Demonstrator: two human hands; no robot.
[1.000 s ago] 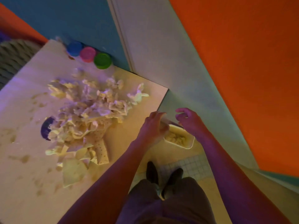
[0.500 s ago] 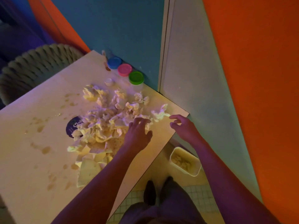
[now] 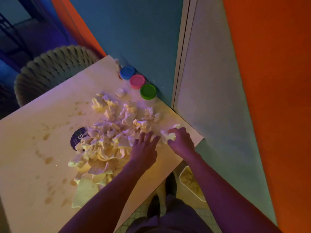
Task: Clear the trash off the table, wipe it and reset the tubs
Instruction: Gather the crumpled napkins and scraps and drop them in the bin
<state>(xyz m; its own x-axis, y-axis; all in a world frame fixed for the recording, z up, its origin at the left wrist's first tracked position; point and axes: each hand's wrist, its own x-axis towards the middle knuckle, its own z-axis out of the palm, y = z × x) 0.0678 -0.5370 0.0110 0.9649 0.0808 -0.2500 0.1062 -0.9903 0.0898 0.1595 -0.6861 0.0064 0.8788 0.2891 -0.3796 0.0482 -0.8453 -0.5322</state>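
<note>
While your right hand [image 3: 180, 142] curls its fingers [image 3: 173, 131] round a crumpled paper wad [image 3: 167, 136] near the counter's right corner, your left hand [image 3: 144, 148] lies just beside it with fingers [image 3: 148, 136] spread and fairly straight, resting on the near edge of the trash pile [image 3: 109, 132] and gripping nothing. That pile is a wide heap of scrunched pale paper and napkins covering the middle of the counter [image 3: 33, 165], with a flat dotted sheet [image 3: 101, 165] at its near side and a dark round label or disc [image 3: 77, 137] partly buried at its left. Brownish spots and smears mark the bare counter to the left of the heap. Along the far edge, against a teal wall, three tubs stand in a touching row: a blue-lidded tub [image 3: 127, 72], a pink-lidded tub [image 3: 137, 81] and a green-lidded tub [image 3: 148, 91]. A small white cap or cup [image 3: 120, 92] sits just in front of them. On the floor below the counter's right edge, partly hidden by your right forearm, stands a white bin [image 3: 188, 180] holding pale scraps. Your dark shoes [image 3: 155, 204] show on the tiled floor. A woven chair back [image 3: 50, 68] stands beyond the counter's far left side.
</note>
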